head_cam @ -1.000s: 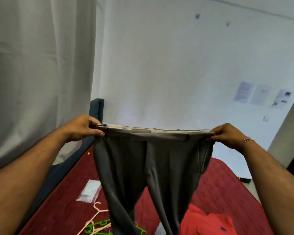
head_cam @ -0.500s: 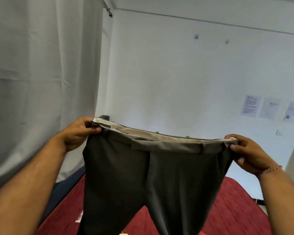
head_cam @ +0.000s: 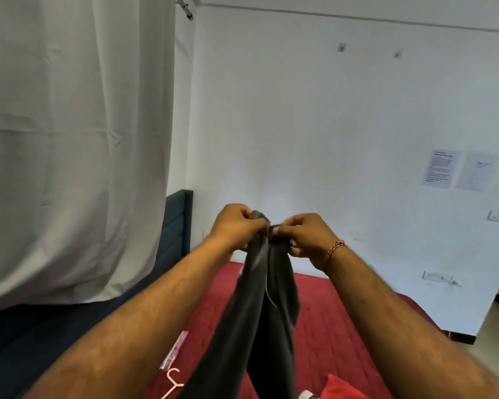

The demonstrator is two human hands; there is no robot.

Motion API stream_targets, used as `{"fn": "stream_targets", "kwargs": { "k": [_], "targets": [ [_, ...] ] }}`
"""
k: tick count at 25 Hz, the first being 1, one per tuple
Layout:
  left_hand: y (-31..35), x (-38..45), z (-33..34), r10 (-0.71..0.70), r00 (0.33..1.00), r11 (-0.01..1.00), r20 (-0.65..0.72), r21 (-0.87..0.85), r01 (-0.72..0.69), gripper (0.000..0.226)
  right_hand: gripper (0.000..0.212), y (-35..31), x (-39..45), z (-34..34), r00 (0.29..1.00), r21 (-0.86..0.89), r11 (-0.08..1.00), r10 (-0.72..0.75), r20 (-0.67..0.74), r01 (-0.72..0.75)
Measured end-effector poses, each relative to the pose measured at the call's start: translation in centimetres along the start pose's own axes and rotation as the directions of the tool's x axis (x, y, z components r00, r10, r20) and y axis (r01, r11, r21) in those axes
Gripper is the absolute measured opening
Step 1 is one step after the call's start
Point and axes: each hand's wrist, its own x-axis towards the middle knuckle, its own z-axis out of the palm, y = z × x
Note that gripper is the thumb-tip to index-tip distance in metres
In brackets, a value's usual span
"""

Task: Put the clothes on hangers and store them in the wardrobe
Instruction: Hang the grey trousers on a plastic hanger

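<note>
Dark grey trousers (head_cam: 260,318) hang folded lengthwise in front of me, their legs dropping out of the bottom of the view. My left hand (head_cam: 236,228) grips the waistband at its top left. My right hand (head_cam: 303,234) pinches the same waistband right beside it, the two hands almost touching. A pink hanger's hook (head_cam: 173,380) lies on the red bedspread (head_cam: 331,315) below my left forearm. A red garment (head_cam: 346,388) lies at the bottom right of the bed. No wardrobe is in view.
A white curtain (head_cam: 70,139) hangs on the left above a dark blue headboard (head_cam: 176,223). A clear plastic packet (head_cam: 175,352) lies on the bed near the hanger. White wall with taped papers (head_cam: 441,168) stands behind; a doorway opens at far right.
My hands came together, folding the trousers' waistband in half; before, they held it stretched wide apart. The view has tipped slightly down, showing the hanger again.
</note>
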Motion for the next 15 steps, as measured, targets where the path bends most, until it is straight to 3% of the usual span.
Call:
{"fn": "stream_targets", "kwargs": {
  "k": [3, 5, 7, 9, 10, 11, 12, 13, 14, 15],
  "targets": [
    [2.9, -1.1, 0.1, 0.187, 0.982, 0.973, -0.011, 0.138, -0.184, 0.021, 0.027, -1.9, -0.7, 0.1, 0.997, 0.22, 0.975, -0.038, 0.067, 0.022],
    [3.6, -1.3, -1.0, 0.225, 0.961, 0.974, 0.159, -0.009, -0.227, 0.025, 0.047, -2.4, -1.0, -0.6, 0.991, 0.292, 0.956, -0.057, 0.12, 0.02],
    [3.5, -1.6, -1.8, 0.283, 0.925, 0.959, 0.254, -0.053, -0.279, 0.032, 0.046, -2.6, -1.3, -0.5, 0.99, 0.251, 0.966, -0.094, 0.102, 0.066],
    [1.8, -0.8, -2.4, 0.388, 0.917, 0.919, 0.096, 0.029, -0.392, 0.031, 0.032, -2.9, -1.0, -0.4, 0.993, 0.246, 0.964, -0.116, 0.036, 0.103],
    [0.5, -0.1, -2.8, 0.372, 0.927, 0.928, -0.06, 0.062, -0.368, 0.029, 0.027, -3.3, -1.0, -0.6, 0.992, 0.249, 0.963, -0.12, 0.039, 0.106],
    [-0.6, 0.2, -3.5, 0.268, 0.952, 0.963, -0.147, 0.03, -0.267, 0.038, 0.027, -3.7, -1.0, -0.9, 0.989, 0.253, 0.961, -0.132, 0.067, 0.111],
    [-1.6, 0.5, -4.3, 0.107, 0.989, 0.991, -0.1, -0.067, -0.114, 0.053, 0.029, -4.2, -1.1, -1.4, 0.984, 0.259, 0.959, -0.145, 0.103, 0.115],
    [-2.6, 0.7, -5.0, -0.046, 0.997, 0.982, 0.067, -0.179, 0.057, 0.062, 0.031, -4.7, -1.3, -2.0, 0.977, 0.259, 0.958, -0.163, 0.135, 0.124],
    [-3.1, 0.8, -5.4, -0.125, 0.954, 0.949, 0.271, -0.249, 0.195, 0.061, 0.033, -5.1, -1.5, -2.7, 0.97, 0.257, 0.957, -0.182, 0.158, 0.138],
    [-3.1, 0.8, -5.6, -0.11, 0.911, 0.938, 0.397, -0.262, 0.227, 0.054, 0.035, -5.4, -1.7, -3.5, 0.965, 0.255, 0.954, -0.202, 0.167, 0.156]
  ]
}}
